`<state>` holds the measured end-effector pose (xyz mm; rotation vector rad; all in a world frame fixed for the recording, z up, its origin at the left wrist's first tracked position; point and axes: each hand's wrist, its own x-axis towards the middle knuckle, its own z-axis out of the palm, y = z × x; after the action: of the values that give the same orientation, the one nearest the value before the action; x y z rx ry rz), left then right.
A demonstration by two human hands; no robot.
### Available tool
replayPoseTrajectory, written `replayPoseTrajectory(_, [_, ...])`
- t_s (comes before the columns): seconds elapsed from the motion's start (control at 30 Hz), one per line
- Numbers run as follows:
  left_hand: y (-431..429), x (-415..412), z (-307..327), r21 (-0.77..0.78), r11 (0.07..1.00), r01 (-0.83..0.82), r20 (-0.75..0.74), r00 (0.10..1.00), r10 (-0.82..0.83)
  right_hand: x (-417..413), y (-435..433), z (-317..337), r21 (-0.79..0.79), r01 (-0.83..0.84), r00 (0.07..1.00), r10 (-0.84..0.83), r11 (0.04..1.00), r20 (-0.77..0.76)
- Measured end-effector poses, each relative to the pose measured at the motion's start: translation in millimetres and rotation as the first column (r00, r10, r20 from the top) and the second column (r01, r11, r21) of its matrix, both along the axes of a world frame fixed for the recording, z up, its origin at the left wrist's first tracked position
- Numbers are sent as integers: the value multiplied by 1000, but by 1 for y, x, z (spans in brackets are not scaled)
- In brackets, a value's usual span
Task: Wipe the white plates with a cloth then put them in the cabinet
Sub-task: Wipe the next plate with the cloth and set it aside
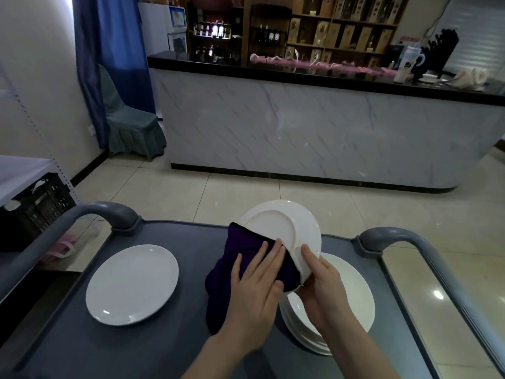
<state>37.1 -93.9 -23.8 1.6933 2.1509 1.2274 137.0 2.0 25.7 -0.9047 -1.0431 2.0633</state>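
One plate point(278, 228) in right hand point(322, 291), cloth point(218, 294) under left hand point(254, 294), stack point(352, 291) on cart point(191, 351)

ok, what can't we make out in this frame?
Head view only.
held plate: lower-left part covered by the purple cloth and left hand; other face turned away.
plate stack: count unclear, right hand and held plate cover it.
cart: near edge cut off by frame bottom.

Single plate point(132, 284) lies left of plate stack point(347, 305).
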Motion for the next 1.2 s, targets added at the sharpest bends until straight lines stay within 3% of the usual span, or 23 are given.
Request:
replayPoseTrajectory(0.13, [17, -19, 13, -102, 990, 99, -52, 993, -104, 4, 3, -1, 65, -23, 1000, 22, 998, 21])
replayPoseTrajectory(0.33, [40, -38, 28, -115, 969, 217, -2, 976, -219, 19, 2, -5, 148, -92, 994, 83, 985, 70])
replayPoseTrajectory(0.47, [47, -44, 27, -93, 979, 180, -34, 982, -183, 25, -2, -7, 212, -148, 984, 122, 966, 132])
replayPoseTrajectory(0.63, [45, -61, 20, -130, 983, 130, 146, 983, -110, 28, -5, -7, 249, -158, 977, 115, 955, 182])
replayPoseTrajectory(0.77, [33, -48, 19, -113, 981, 158, 50, 987, -153, 24, -3, -4, 266, -176, 974, 129, 948, 187])
replayPoseTrajectory(1.07, [14, -32, 22, -176, 965, 194, -69, 976, -209, 24, 1, -6, 184, -212, 972, 187, 960, 143])
replayPoseTrajectory(1.2, [-13, -24, -3, -168, 971, 170, -81, 979, -186, 22, 6, -9, 47, -86, 996, 85, 995, 29])
